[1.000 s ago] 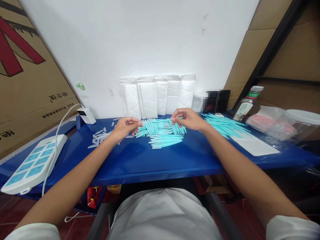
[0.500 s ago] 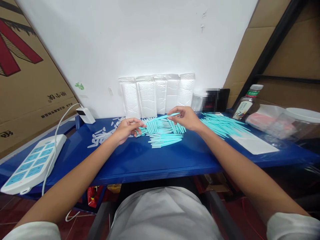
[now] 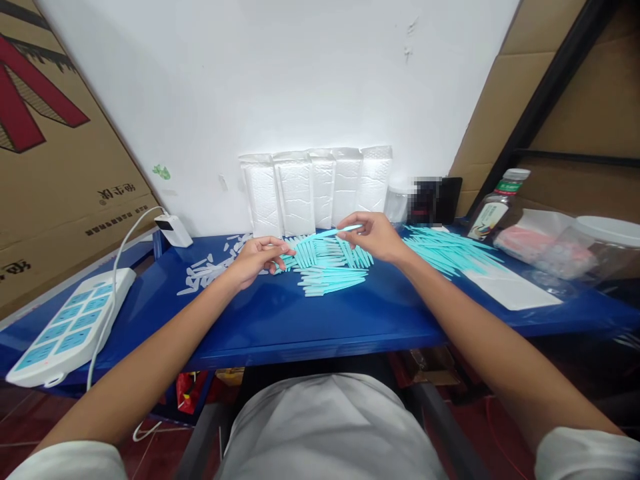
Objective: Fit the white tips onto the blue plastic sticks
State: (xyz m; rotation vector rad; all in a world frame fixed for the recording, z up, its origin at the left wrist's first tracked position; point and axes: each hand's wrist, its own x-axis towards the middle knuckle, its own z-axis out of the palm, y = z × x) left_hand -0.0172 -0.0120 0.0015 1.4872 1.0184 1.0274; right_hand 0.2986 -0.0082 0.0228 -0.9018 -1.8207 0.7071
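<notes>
Filling the upper middle of the frame, a white wall (image 3: 320, 80) backs a blue table (image 3: 300, 327) that spans the frame from left to right. A printed cardboard box (image 3: 90, 147) takes up the upper left. At the lower left, a white power strip (image 3: 70, 330) with light blue sockets lies slanted, a white cable crossing it. A row of white padded pouches (image 3: 294, 193) leans on the wall, just above the centre of the frame. On the right, a heap of teal sticks (image 3: 445, 250) lies fanned out, partly over a white sheet (image 3: 510, 290); a bottle (image 3: 493, 207) with a white cap stands near them. In the centre, a second pile of teal sticks (image 3: 334, 280) lies between and below the hands, its pieces pointing in several directions. Small translucent pieces (image 3: 200, 272) are scattered left of centre, partly hidden by the left hand (image 3: 255, 260). That hand is half curled, thumb and forefinger close together at the left edge of the centre pile; I cannot tell whether anything sits between its fingertips. The right hand (image 3: 375, 237), right of centre, pinches a single teal stick (image 3: 323, 235) between thumb and forefinger, its free end reaching leftward above the pile.
</notes>
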